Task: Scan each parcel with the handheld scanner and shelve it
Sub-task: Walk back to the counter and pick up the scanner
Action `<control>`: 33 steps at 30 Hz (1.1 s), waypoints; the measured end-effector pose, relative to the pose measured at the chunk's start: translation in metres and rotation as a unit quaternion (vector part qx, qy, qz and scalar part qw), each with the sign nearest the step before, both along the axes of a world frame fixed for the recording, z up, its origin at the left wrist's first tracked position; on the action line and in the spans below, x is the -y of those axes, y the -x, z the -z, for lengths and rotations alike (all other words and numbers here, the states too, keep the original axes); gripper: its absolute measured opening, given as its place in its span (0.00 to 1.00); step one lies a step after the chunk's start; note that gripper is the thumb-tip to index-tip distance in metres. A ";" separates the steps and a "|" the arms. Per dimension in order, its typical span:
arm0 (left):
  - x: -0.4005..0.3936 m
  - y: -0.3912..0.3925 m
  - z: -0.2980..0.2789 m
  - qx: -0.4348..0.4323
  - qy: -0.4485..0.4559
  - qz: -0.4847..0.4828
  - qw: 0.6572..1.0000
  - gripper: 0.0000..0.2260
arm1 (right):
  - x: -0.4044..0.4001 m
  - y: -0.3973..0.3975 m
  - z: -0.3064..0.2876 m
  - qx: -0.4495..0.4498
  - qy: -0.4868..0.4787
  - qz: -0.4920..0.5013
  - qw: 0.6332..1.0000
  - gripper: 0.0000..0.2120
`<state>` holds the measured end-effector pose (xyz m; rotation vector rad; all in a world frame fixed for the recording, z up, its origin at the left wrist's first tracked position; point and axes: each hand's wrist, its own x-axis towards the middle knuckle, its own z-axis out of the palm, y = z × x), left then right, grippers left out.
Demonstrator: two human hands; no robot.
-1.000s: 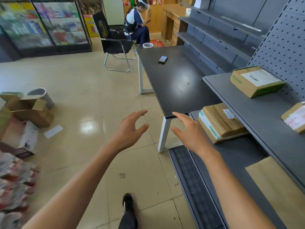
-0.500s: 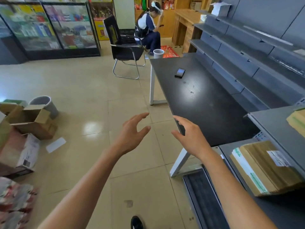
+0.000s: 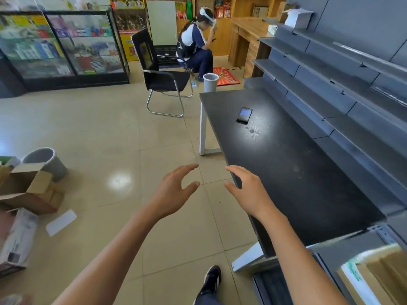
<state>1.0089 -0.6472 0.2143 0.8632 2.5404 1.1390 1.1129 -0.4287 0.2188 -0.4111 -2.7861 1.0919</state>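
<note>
Here both bare hands reach forward empty, the left hand [image 3: 174, 190] over the beige tiled floor [image 3: 110, 133] and the right hand [image 3: 246, 190] at the near edge of the long black table [image 3: 297, 172], fingers spread wide and loosely bent. The dark flat handheld scanner [image 3: 244, 115] lies far up that table. A brown cardboard parcel [image 3: 374, 280] sits on the grey lower shelf [image 3: 330, 254] at bottom right.

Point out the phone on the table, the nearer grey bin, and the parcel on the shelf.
Phone [image 3: 244, 115]: head view, middle of its screen.
Bin [image 3: 47, 164]: head view, its side wall.
Parcel [image 3: 378, 271]: head view, its brown top face.
</note>
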 end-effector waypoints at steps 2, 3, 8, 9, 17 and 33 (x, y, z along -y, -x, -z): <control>-0.019 0.028 -0.001 -0.001 0.003 0.000 1.000 0.22 | -0.017 0.030 0.003 0.002 -0.004 0.005 1.000 0.23; -0.030 0.042 -0.003 0.000 0.002 -0.003 1.000 0.22 | -0.025 0.046 0.005 0.003 -0.010 0.004 1.000 0.23; -0.074 0.107 -0.011 -0.015 -0.002 -0.009 1.000 0.23 | -0.063 0.115 0.010 0.005 -0.024 -0.005 1.000 0.24; -0.081 0.118 -0.011 -0.027 0.008 -0.006 1.000 0.23 | -0.071 0.128 0.011 0.005 -0.027 -0.005 1.000 0.24; -0.132 0.207 0.005 -0.057 0.070 0.032 0.995 0.24 | -0.125 0.205 0.015 0.012 -0.024 0.022 0.999 0.24; -0.219 0.452 0.064 -0.012 0.088 0.115 0.989 0.23 | -0.185 0.395 0.059 0.079 0.035 0.131 0.988 0.24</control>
